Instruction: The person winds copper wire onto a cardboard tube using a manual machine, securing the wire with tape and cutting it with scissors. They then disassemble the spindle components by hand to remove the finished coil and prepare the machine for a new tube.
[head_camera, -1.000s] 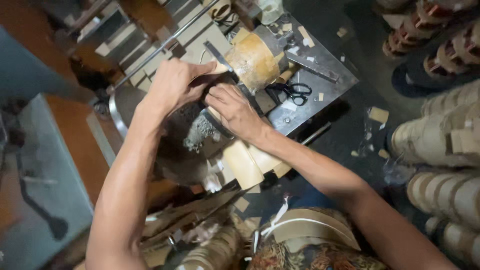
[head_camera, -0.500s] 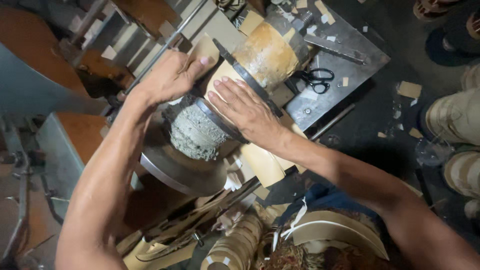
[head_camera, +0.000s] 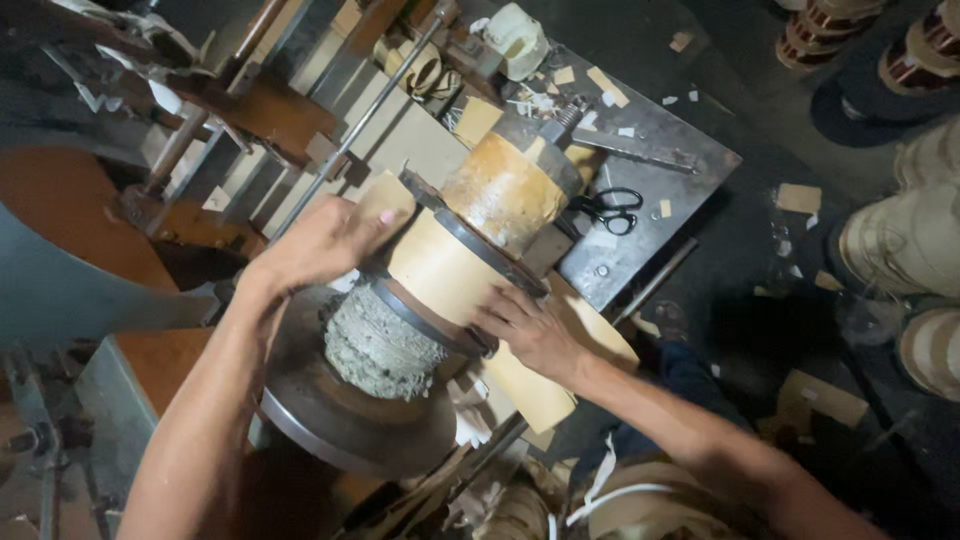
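Both hands lie open on a smooth tan paper sheet (head_camera: 450, 275) (wrapped round a drum): left hand (head_camera: 320, 245) above, right hand (head_camera: 530, 330) below, beside rough grey winding (head_camera: 375, 345).

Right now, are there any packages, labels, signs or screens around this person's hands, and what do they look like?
No screens, signs or printed packages show.
Tan paper sheet: wrapped round the cylinder on the machine, both hands on it.
Left hand: presses the sheet's upper edge.
Right hand: flat on the sheet's lower edge.
Paper scraps: small pale rectangles, loose on the dark metal table by black scissors.
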